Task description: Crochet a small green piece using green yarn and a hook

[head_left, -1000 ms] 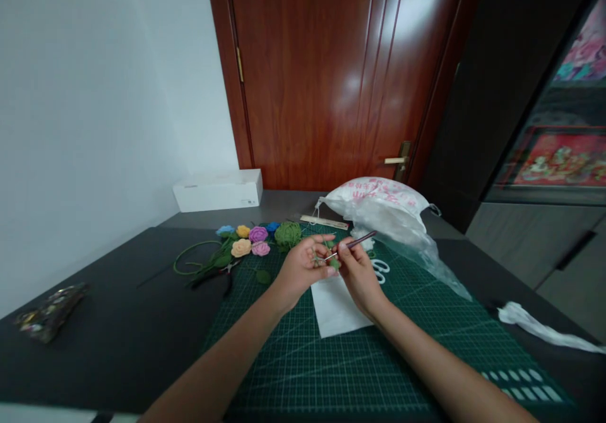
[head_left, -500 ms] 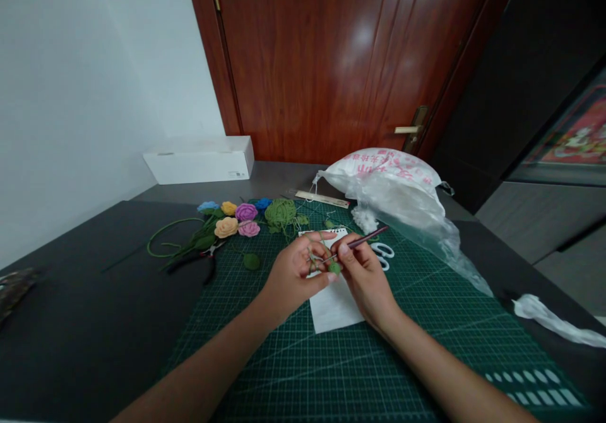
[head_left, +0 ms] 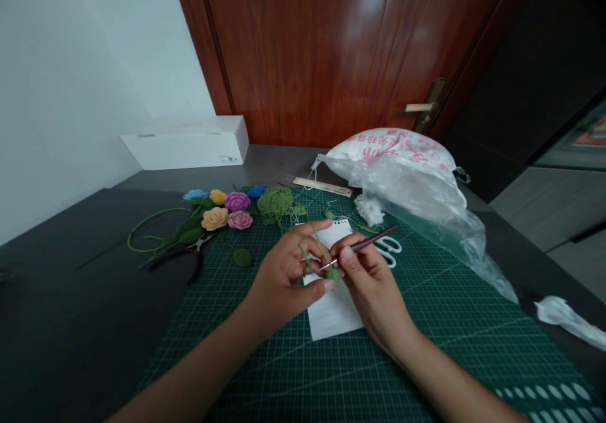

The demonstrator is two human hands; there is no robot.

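Green yarn runs over the fingers of my left hand (head_left: pixel 291 265), whose thumb and fingers pinch a small green crochet piece (head_left: pixel 333 274). A crochet hook (head_left: pixel 367 241) with a dark red handle is gripped in my right hand (head_left: pixel 367 274); its silver tip lies at the yarn just above the piece. Beneath both hands is a white notepad (head_left: pixel 326 315). The green yarn ball (head_left: pixel 275 202) sits beyond my left hand. White-handled scissors (head_left: pixel 391 246) lie just right of the hook, their blades hidden.
Several crocheted flowers (head_left: pixel 215 219) and black-handled pliers (head_left: pixel 194 256) lie at left, near a green leaf (head_left: pixel 243 257). A ruler (head_left: pixel 322 186), white fluff (head_left: pixel 369 209) and a large plastic bag (head_left: pixel 402 158) are at the back. A green cutting mat (head_left: pixel 284 372) covers the table; a white box (head_left: pixel 184 145) stands behind.
The view has tilted down and come slightly closer. Both hands keep their holds, and the hook's silver tip now shows more plainly at the yarn.
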